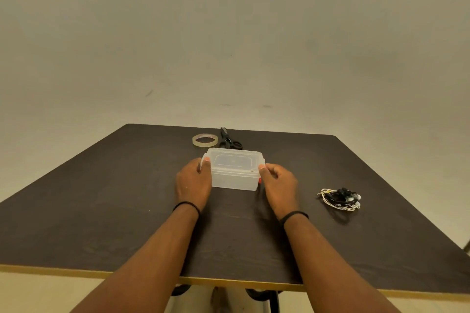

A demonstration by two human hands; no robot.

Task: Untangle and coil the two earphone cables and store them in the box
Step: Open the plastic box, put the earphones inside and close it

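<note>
Two hands bracket the clear plastic box (234,169) at the table's (101,198) middle. The left hand (193,181) grips its left end, thumb up at the lid's edge; the right hand (278,181) pinches the right end, beside a small red catch. The lid is still on, so opening the box looks like the step in hand (both side clasps likely need releasing). Behind the box lie a tape roll (205,140) and black scissors (229,138). Well to the right sits the tangled bundle of earphone cables (340,198), one black, one white, untouched; untangling comes next. No brand or writing is legible anywhere.
</note>
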